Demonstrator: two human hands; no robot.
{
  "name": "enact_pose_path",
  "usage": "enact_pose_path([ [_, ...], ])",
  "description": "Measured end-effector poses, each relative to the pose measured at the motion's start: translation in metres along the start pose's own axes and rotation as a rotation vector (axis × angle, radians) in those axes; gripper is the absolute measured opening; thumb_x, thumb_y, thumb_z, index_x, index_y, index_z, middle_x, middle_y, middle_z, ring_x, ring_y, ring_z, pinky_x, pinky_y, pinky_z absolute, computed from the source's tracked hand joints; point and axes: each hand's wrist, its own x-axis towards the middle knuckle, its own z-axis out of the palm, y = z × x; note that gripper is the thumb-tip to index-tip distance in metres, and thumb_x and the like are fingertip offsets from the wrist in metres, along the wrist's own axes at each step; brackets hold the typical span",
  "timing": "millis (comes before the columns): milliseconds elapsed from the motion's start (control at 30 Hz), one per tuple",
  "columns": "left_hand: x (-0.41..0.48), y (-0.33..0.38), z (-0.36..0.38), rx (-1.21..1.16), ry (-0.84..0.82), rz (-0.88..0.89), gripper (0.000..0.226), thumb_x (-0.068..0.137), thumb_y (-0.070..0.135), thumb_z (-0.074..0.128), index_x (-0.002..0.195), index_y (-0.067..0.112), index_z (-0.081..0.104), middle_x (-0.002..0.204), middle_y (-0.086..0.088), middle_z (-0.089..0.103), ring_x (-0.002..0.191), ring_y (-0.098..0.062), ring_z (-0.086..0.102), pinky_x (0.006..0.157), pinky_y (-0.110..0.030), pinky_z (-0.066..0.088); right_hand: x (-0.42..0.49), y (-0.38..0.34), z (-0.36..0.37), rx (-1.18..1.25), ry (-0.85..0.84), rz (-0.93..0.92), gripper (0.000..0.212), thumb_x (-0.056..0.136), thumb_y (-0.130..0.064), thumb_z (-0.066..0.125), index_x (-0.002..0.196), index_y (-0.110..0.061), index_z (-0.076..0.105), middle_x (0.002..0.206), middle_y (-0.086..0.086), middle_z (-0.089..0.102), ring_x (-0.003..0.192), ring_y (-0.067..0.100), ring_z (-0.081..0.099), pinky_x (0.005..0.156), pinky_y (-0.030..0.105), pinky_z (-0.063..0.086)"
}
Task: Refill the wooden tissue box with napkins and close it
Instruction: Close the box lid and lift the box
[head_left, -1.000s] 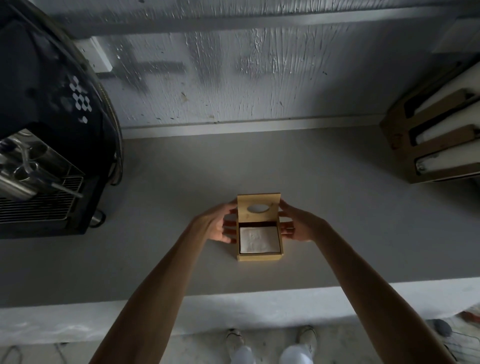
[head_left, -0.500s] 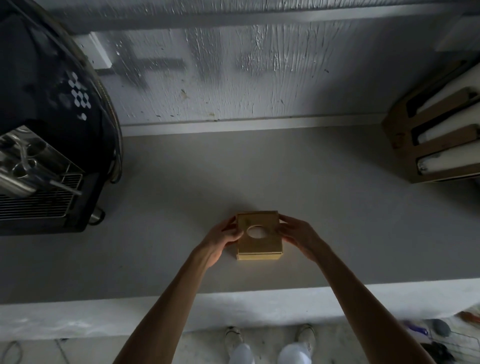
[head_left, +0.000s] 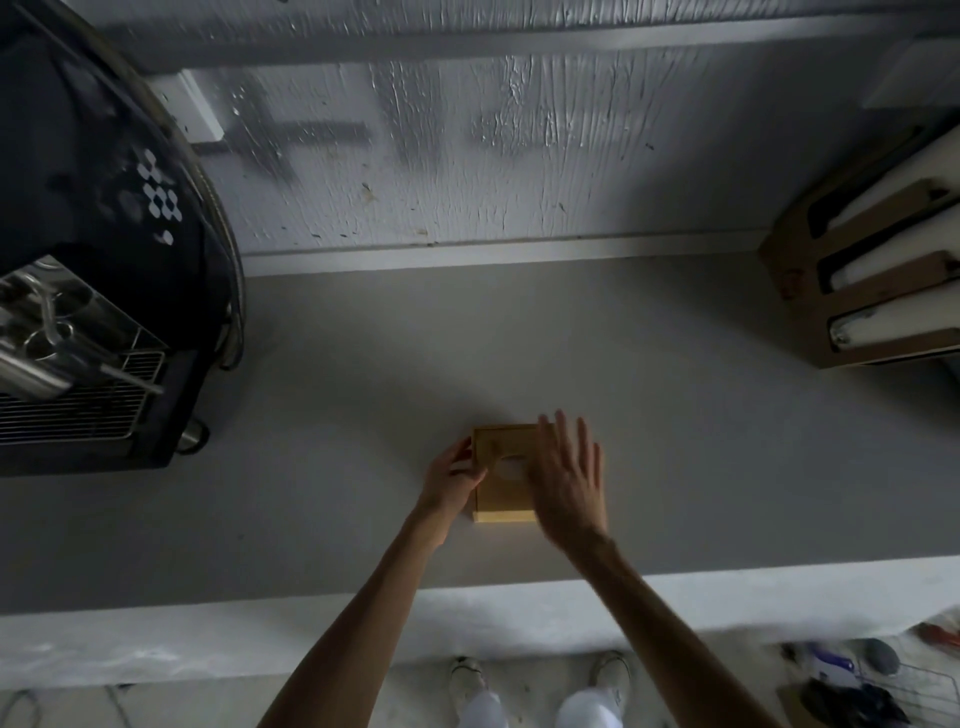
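A closed wooden tissue box (head_left: 497, 486) sits on a grey worktop (head_left: 675, 441). The left hand (head_left: 451, 483) pinches its left edge; the right hand (head_left: 569, 478) lies flat, fingers spread, over its lid.

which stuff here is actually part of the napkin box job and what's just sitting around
Part of the job:
- wooden tissue box, lid down, napkin showing through its oval opening
- left hand at the box's left side
- right hand open, over the box's right side

Just lying about:
- coffee machine
- cardboard dispenser
- wire basket on the floor
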Motion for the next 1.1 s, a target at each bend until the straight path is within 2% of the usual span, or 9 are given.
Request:
enact_pose_path([
  [200, -0.001, 0.002, 0.004, 0.167, 0.031, 0.019, 0.046, 0.088, 0.004, 0.064, 0.133, 0.005, 0.055, 0.125, -0.016, 0.065, 0.112, -0.029, 0.062, 0.098, -0.039, 0.05, -0.02, -0.03, 0.023, -0.321, -0.155, -0.143, 0.065, 0.091, -0.033, 0.01, 0.154, -0.02, 0.022, 0.163, 0.001, 0.017, 0.151, 0.028, -0.001, 0.12, 0.052, -0.011],
  [333, -0.004, -0.002, 0.006, 0.209, 0.061, 0.03, 0.05, 0.089, 0.009, 0.063, 0.137, 0.005, 0.051, 0.128, -0.018, 0.062, 0.113, -0.03, 0.061, 0.096, -0.036, 0.049, -0.019, 0.002, 0.01, -0.304, -0.074, -0.016, 0.06, 0.099, -0.038, 0.015, 0.153, -0.017, 0.025, 0.16, 0.003, 0.027, 0.151, 0.029, 0.015, 0.121, 0.054, 0.004],
  [467, -0.026, -0.006, 0.012, 0.345, 0.104, 0.27, 0.049, 0.095, 0.009, 0.054, 0.143, 0.004, 0.043, 0.139, -0.018, 0.053, 0.126, -0.029, 0.052, 0.104, -0.03, 0.04, -0.019, 0.031, 0.001, -0.135, -0.164, 0.196, 0.063, 0.098, -0.044, -0.007, 0.156, -0.02, 0.004, 0.165, -0.002, 0.002, 0.151, 0.022, -0.01, 0.122, 0.054, -0.004],
  [567, -0.041, -0.017, 0.022, 0.574, 0.168, 0.616, 0.05, 0.098, 0.009, 0.046, 0.147, 0.004, 0.036, 0.153, -0.016, 0.038, 0.142, -0.028, 0.036, 0.113, -0.032, 0.034, -0.019, 0.025, -0.001, 0.073, -0.17, 0.162, 0.057, 0.103, -0.041, 0.014, 0.155, -0.023, 0.001, 0.165, 0.001, 0.0, 0.151, 0.022, -0.009, 0.123, 0.052, 0.005],
  [700, -0.046, -0.037, 0.015, 0.898, 0.062, 0.62, 0.055, 0.104, 0.036, 0.029, 0.155, 0.022, 0.014, 0.164, -0.003, -0.001, 0.151, -0.021, -0.005, 0.118, -0.029, 0.015, -0.032, 0.018, 0.003, -0.068, -0.132, -0.038, 0.065, 0.101, -0.043, 0.034, 0.154, -0.033, -0.002, 0.164, 0.006, -0.005, 0.151, 0.031, -0.009, 0.12, 0.048, 0.014],
  [767, -0.047, -0.044, 0.002, 0.934, 0.079, 0.64, 0.055, 0.104, 0.037, 0.028, 0.154, 0.021, 0.014, 0.163, -0.003, 0.006, 0.151, -0.024, 0.002, 0.119, -0.032, 0.018, -0.037, 0.021, 0.007, -0.119, -0.113, 0.014, 0.067, 0.101, -0.047, 0.032, 0.153, -0.035, -0.009, 0.164, 0.006, -0.008, 0.15, 0.033, -0.013, 0.12, 0.048, 0.015],
  [833, -0.049, -0.044, -0.003, 0.907, 0.06, 0.62, 0.055, 0.103, 0.034, 0.031, 0.154, 0.019, 0.016, 0.162, -0.004, 0.017, 0.151, -0.024, 0.015, 0.118, -0.031, 0.024, -0.038, 0.024, 0.011, -0.06, -0.114, 0.056, 0.067, 0.102, -0.045, 0.031, 0.152, -0.036, -0.012, 0.165, 0.005, -0.006, 0.15, 0.031, -0.013, 0.119, 0.049, 0.018],
  [933, -0.05, -0.039, -0.001, 0.579, -0.056, 0.417, 0.057, 0.103, 0.029, 0.038, 0.155, 0.019, 0.015, 0.159, -0.004, 0.027, 0.145, -0.021, 0.031, 0.109, -0.019, 0.029, -0.037, 0.023, 0.019, 0.422, -0.132, 0.147, 0.067, 0.103, -0.032, 0.039, 0.155, -0.026, -0.004, 0.163, 0.008, 0.014, 0.15, 0.03, 0.013, 0.119, 0.049, 0.025],
  [1100, -0.05, -0.027, 0.005, 0.146, -0.129, 0.145, 0.052, 0.097, 0.034, 0.047, 0.145, 0.015, 0.041, 0.141, -0.01, 0.054, 0.128, -0.025, 0.052, 0.109, -0.041, 0.041, -0.042, 0.008, 0.027, 0.895, -0.055, 0.324, 0.049, 0.101, -0.03, 0.045, 0.148, -0.02, 0.037, 0.143, 0.009, 0.052, 0.132, 0.027, 0.049, 0.108, 0.044, 0.043],
])
